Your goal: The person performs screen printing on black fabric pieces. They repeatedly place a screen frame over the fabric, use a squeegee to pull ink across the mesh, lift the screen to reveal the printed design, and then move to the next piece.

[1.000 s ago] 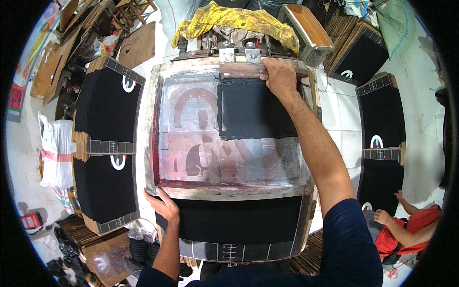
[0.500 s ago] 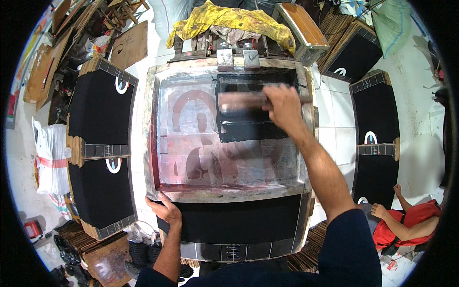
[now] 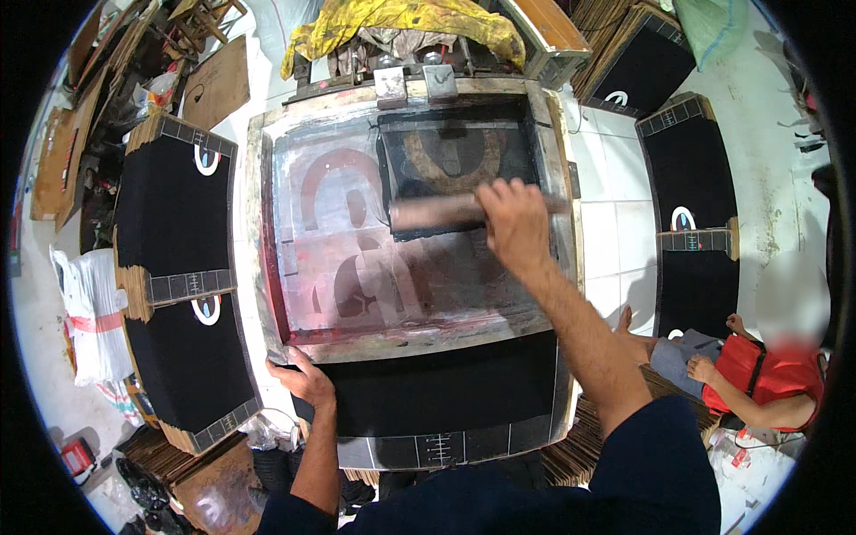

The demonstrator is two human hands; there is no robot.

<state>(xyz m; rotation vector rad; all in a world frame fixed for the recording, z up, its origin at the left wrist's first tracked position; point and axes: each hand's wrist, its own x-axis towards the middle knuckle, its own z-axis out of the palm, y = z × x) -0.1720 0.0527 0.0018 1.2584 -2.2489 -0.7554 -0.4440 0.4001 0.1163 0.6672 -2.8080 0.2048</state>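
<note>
My right hand (image 3: 515,223) is closed on a squeegee (image 3: 428,210), somewhat blurred, which lies across the black ink patch (image 3: 415,160) on the screen's upper right; a pale curved design shows through the ink there. My left hand (image 3: 303,374) grips the lower-left corner of the wooden screen frame (image 3: 419,341). Its mesh (image 3: 308,250) carries reddish stencil shapes. Two metal clamps (image 3: 390,87) hold the frame's far side. Black fabric (image 3: 428,388) on a board shows below the screen.
Boards with black pieces (image 3: 178,366) stand left and right (image 3: 695,165). A yellow cloth (image 3: 401,27) drapes the mechanism at the back. A person in red (image 3: 758,392) sits at the right. A white bundle (image 3: 89,312) lies left; cardboard stacks (image 3: 597,419) surround the station.
My right hand has pulled the squeegee from the screen's far edge down across the ink patch, exposing the curved design. My left hand stays at the corner. The whole view has shifted slightly.
</note>
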